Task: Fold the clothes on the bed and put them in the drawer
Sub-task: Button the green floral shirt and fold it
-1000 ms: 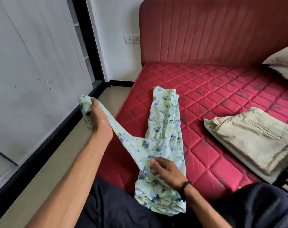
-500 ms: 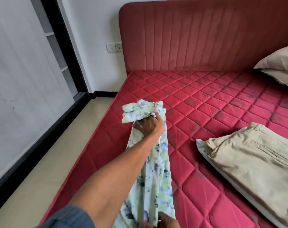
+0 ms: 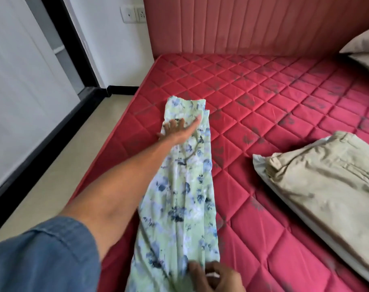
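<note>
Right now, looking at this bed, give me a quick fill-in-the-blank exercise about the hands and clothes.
1. The left hand presses flat on the ____ garment's far end.
2. The right hand touches that garment's ____ end.
3. The folded trousers are ____ in colour.
4. The mattress is ____.

Missing words: floral; near; beige; red

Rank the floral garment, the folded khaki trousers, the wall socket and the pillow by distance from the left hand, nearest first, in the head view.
1. Floral garment: directly under the left hand, which presses its far end flat.
2. Folded khaki trousers: to the right on the mattress.
3. Wall socket and pillow: both farther, too close to rank.
</note>
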Tool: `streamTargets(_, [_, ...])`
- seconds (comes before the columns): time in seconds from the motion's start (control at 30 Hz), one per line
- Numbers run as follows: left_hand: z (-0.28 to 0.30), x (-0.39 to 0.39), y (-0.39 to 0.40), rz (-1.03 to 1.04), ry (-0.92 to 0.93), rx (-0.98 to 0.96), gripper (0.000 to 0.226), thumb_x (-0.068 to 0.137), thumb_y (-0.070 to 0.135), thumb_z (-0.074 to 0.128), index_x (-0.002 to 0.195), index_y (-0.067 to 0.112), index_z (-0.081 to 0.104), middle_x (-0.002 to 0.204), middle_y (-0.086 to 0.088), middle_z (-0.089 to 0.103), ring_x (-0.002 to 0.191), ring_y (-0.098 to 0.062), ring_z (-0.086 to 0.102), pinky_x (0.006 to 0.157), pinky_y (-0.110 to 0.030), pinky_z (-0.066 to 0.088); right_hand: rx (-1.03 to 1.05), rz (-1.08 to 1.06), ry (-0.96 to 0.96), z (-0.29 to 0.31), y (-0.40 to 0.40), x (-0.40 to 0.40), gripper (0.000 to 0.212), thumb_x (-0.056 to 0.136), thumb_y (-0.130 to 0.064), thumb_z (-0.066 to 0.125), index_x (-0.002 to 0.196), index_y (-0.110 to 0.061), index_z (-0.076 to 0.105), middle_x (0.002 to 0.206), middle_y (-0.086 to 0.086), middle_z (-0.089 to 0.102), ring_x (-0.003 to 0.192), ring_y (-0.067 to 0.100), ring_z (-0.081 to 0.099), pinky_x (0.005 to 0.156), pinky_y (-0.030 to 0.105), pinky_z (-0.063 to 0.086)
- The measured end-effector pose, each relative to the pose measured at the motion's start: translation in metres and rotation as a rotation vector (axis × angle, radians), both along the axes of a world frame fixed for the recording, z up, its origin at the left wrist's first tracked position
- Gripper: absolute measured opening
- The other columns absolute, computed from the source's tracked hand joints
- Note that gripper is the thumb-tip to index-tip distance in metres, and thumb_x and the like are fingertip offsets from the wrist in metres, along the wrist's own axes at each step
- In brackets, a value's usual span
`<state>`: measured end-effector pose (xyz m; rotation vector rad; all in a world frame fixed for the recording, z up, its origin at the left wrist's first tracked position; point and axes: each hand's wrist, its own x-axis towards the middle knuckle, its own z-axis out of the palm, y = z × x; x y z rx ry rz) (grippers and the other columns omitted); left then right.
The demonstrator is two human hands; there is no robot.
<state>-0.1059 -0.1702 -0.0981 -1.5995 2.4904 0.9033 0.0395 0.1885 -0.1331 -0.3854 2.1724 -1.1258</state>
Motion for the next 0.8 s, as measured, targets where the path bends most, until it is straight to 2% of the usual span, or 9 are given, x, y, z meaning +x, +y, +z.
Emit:
streamTargets(0.03, [0.011,0.020,-0.002,0.031,0.061,-0.004,0.109,0.081,0.096,0.014,0.162,0.024,0.022,0.169,-0.015,0.017,0.155,-0.038,0.013,0.122,-0.061,0.013,-0.019,-0.021,0.051,0.017,0.005,-0.017,0.022,0.073,-0.048,0.087,0.065,-0.032,0.073,0.059,-0.012,0.070,0.055,0.002,0.067,0.060,0.020,0.054])
streamTargets(0.1, [0.011,0.067,0.013,0.114,0.111,-0.111,0.087,0.096,0.079,0.026,0.153,0.015,0.040,0.153,-0.022,0.041,0.144,-0.040,0.033,0.116,-0.052,0.027,0.009,-0.002,0.237,0.019,0.002,-0.019,0.037,0.068,-0.067,0.078,0.090,-0.040,0.066,0.085,-0.010,0.070,0.076,0.007,0.069,0.071,0.026,0.055])
streamTargets(0.2, [-0.005,0.172,0.116,0.085,0.088,-0.196,0.081,0.095,0.073,0.024,0.132,0.007,0.052,0.132,-0.023,0.057,0.128,-0.041,0.045,0.108,-0.049,0.031,0.139,0.050,0.351,0.029,0.004,-0.002,0.076,0.070,-0.073,0.073,0.135,-0.044,0.044,0.121,0.001,0.048,0.115,0.030,0.052,0.097,0.042,0.041])
streamTargets(0.27, [-0.012,0.229,0.187,0.079,0.124,-0.238,0.077,0.096,0.070,0.018,0.131,0.011,0.052,0.126,-0.017,0.059,0.121,-0.039,0.051,0.105,-0.049,0.036,0.192,0.097,0.329,0.032,0.009,-0.004,0.083,0.076,-0.070,0.071,0.143,-0.042,0.030,0.123,0.002,0.043,0.115,0.034,0.053,0.096,0.043,0.042])
streamTargets(0.37, [-0.004,0.260,0.249,0.129,0.306,-0.133,0.058,0.103,0.064,0.036,0.146,0.025,0.042,0.142,-0.003,0.058,0.129,-0.028,0.055,0.105,-0.041,0.040,0.174,0.130,0.256,0.045,0.018,-0.001,0.060,0.088,-0.050,0.072,0.134,-0.035,0.037,0.118,-0.002,0.046,0.108,0.035,0.062,0.079,0.040,0.043])
streamTargets(0.5, [0.023,0.250,0.266,0.210,0.391,0.087,0.065,0.095,0.053,0.063,0.151,0.029,0.039,0.152,-0.004,0.052,0.136,-0.029,0.050,0.107,-0.038,0.043,0.057,0.137,0.186,0.061,0.029,-0.001,0.026,0.086,-0.027,0.077,0.101,-0.027,0.056,0.105,-0.006,0.057,0.112,0.029,0.059,0.087,0.037,0.048])
streamTargets(0.6, [0.050,0.262,0.279,0.227,0.422,0.171,0.074,0.090,0.055,0.069,0.154,0.028,0.041,0.151,-0.005,0.052,0.136,-0.025,0.052,0.106,-0.030,0.043,0.012,0.128,0.126,0.082,0.049,-0.008,0.030,0.076,-0.030,0.088,0.091,-0.026,0.062,0.102,-0.004,0.067,0.093,0.016,0.066,0.075,0.030,0.052])
streamTargets(0.7, [0.070,0.293,0.288,0.165,0.371,0.312,0.097,0.074,0.084,0.063,0.154,0.035,0.040,0.153,0.002,0.051,0.133,-0.020,0.055,0.109,-0.031,0.044,-0.069,0.190,0.026,0.104,0.076,-0.009,0.035,0.068,-0.027,0.095,0.089,-0.018,0.068,0.086,0.000,0.074,0.062,0.004,0.067,0.055,0.022,0.050])
streamTargets(0.8, [0.074,0.328,0.299,0.073,0.172,0.492,0.093,0.077,0.087,0.057,0.153,0.035,0.041,0.153,0.007,0.048,0.136,-0.019,0.052,0.108,-0.033,0.045,0.109,0.429,0.014,0.108,0.097,-0.006,0.039,0.067,-0.036,0.095,0.089,-0.018,0.068,0.081,0.001,0.070,0.051,0.004,0.062,0.048,0.025,0.051])
